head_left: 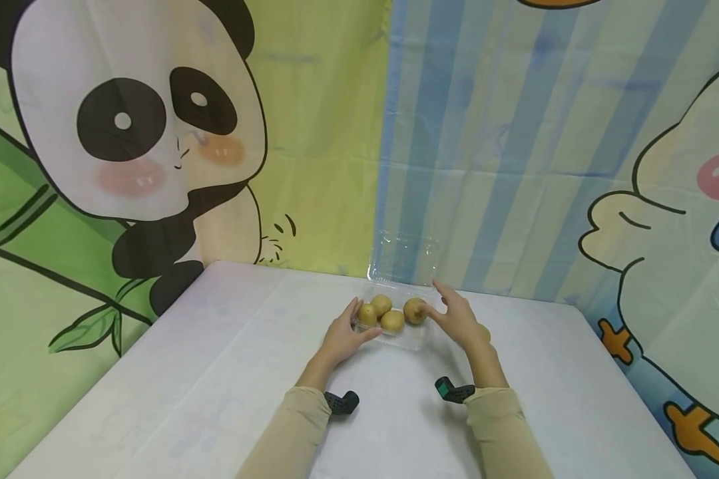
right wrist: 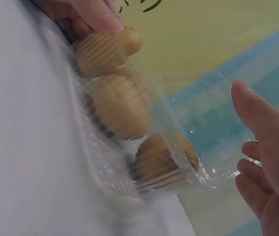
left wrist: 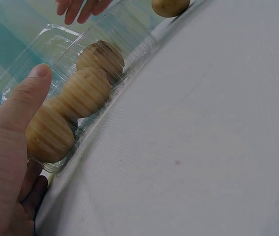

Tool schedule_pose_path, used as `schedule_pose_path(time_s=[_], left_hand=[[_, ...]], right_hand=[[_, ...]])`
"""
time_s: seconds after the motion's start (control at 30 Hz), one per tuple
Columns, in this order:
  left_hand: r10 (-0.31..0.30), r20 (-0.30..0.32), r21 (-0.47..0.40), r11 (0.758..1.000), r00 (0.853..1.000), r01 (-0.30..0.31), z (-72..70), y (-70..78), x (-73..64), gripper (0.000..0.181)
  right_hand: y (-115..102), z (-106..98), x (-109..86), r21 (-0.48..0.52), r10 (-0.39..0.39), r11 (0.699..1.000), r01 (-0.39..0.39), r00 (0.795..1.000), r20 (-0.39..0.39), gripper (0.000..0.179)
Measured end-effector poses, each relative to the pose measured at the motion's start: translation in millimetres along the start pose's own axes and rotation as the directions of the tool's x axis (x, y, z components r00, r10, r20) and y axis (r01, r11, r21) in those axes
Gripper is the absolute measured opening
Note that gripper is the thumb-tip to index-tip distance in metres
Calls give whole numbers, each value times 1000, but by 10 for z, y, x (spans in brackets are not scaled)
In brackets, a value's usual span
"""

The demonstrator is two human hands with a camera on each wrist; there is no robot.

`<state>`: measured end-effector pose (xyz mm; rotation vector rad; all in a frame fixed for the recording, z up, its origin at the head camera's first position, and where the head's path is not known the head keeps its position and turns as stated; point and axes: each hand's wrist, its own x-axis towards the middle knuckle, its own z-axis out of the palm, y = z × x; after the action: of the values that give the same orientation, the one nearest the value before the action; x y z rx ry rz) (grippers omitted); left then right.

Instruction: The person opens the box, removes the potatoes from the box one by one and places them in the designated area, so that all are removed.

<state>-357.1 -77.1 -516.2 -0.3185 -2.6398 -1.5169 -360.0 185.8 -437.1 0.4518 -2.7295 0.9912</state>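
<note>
A clear plastic clamshell box (head_left: 406, 341) sits on the table with its lid (head_left: 403, 259) raised at the back. Several potatoes (head_left: 392, 321) lie inside, seen through the ribbed wall in both wrist views. My left hand (head_left: 343, 338) holds the box's left end, thumb (left wrist: 28, 96) along the front and fingers at the far side, partly hidden. Beside the right end is my right hand (head_left: 457, 320), its thumb and fingers spread with nothing held; it stands apart from the wall in the right wrist view (right wrist: 272, 157).
Another potato (left wrist: 170, 6) lies on the table to the right of the box, partly behind my right wrist in the head view. A white cloth covers the table (head_left: 228, 372). Behind its far edge hangs a cartoon-printed curtain (head_left: 323, 166).
</note>
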Motion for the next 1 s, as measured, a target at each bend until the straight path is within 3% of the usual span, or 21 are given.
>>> schedule_pose_path(time_s=[0.47,0.8,1.0], left_hand=[[-5,-6,22,1000,1000,5,10,-15,7,102],[2,-6,9,1000,1000,-2,-18,8,-9,103],[-3,1,9,1000,1000,3,-17,16,-9,102]], right_hand=[[-31,302,109,-91,-60,994,67,995,78,67],[-107,343,168,-190,0,982,13,998,65,60],[-143,376,178,-284,45,958,-25,997,63,54]])
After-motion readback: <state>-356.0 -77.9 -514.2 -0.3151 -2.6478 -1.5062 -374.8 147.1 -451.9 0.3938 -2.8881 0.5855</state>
